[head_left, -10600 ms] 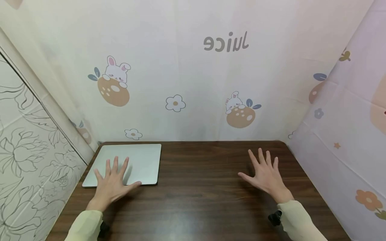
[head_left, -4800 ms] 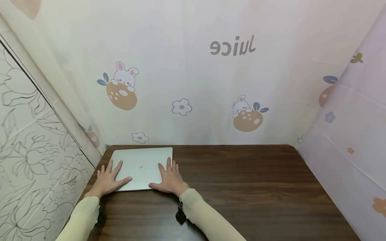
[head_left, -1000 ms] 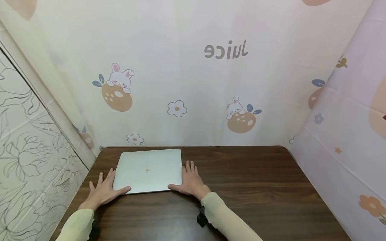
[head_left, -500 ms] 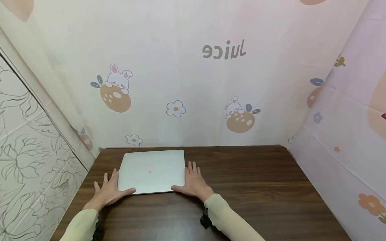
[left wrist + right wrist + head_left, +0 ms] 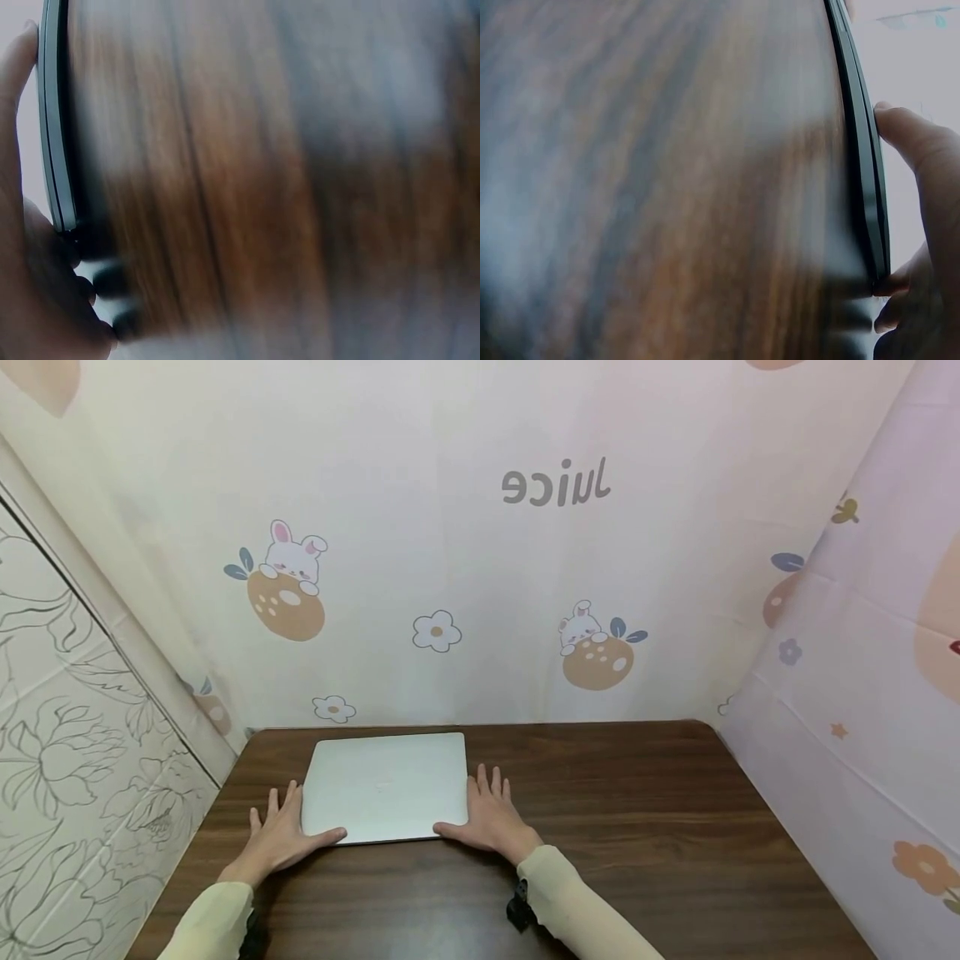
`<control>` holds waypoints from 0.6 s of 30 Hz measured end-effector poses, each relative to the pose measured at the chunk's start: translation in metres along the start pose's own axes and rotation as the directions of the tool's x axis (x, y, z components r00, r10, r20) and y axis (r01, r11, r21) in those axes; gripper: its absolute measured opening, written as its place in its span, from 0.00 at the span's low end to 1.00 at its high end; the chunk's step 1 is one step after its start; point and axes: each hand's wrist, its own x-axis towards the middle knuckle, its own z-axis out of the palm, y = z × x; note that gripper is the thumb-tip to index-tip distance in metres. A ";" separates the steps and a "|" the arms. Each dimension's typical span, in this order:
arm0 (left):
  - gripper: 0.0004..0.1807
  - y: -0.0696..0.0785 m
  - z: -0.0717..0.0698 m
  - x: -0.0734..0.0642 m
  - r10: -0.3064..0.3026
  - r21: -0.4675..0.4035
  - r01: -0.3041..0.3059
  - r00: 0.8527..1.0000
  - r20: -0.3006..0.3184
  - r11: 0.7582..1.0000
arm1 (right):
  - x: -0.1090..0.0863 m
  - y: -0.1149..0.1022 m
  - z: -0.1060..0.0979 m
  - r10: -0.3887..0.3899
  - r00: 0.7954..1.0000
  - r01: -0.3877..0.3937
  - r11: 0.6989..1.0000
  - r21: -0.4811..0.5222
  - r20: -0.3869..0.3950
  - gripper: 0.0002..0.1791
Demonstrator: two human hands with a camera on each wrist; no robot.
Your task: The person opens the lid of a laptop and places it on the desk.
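Observation:
A closed silver laptop (image 5: 385, 789) lies flat on the dark wood table (image 5: 637, 843), left of the middle. At its left side is my left hand (image 5: 277, 839), thumb along the front edge and spread fingers against the side. My right hand (image 5: 491, 818) mirrors this at the right side, its thumb on the front edge near the corner. The left wrist view shows the laptop's thin edge (image 5: 54, 135) beside the left thumb. In the right wrist view, the right thumb (image 5: 911, 135) touches the dark front edge (image 5: 862, 150) and the other fingers sit by the corner.
A pale curtain (image 5: 480, 527) with rabbit and flower prints hangs behind the table. Another printed curtain (image 5: 847, 693) borders the right side, and a flower-patterned panel (image 5: 67, 760) the left. A black wrist device (image 5: 519, 907) is on the right sleeve.
The laptop has slid right along the table, both hands moving with it at its sides. Much earlier, the hands hovered apart, and the laptop lay at the table's far left corner.

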 end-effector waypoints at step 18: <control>0.73 0.008 0.005 0.001 0.010 -0.006 -0.010 1.000 -0.008 1.000 | -0.004 0.009 -0.005 0.013 1.000 -0.013 1.000 -0.013 0.016 0.68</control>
